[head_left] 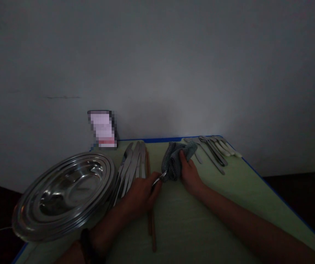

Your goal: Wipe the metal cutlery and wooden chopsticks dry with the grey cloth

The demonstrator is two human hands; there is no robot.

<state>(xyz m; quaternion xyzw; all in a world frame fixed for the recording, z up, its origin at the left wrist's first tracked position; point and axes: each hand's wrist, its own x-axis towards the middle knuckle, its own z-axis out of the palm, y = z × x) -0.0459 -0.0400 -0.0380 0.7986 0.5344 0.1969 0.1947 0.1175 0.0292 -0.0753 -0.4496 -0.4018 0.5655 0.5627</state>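
Observation:
My left hand [142,190] is closed around a shiny piece of metal cutlery [156,180]. The far end of that piece goes into a grey-blue cloth [174,161], so I cannot tell its kind. On the other side, my right hand [191,175] grips the bunched cloth, its thumb pressed on top. Several metal table knives [131,163] lie side by side just left of my left hand, partly covered by it. Wooden chopsticks [154,234] run beneath and beside that hand.
Stacked oval metal dishes [108,167] stand at the left of the pale green table [190,231] with a blue edge. Metal cutlery [211,152] and white-handled pieces [230,148] lie at the back right. A phone [104,128] leans on the grey wall [174,73].

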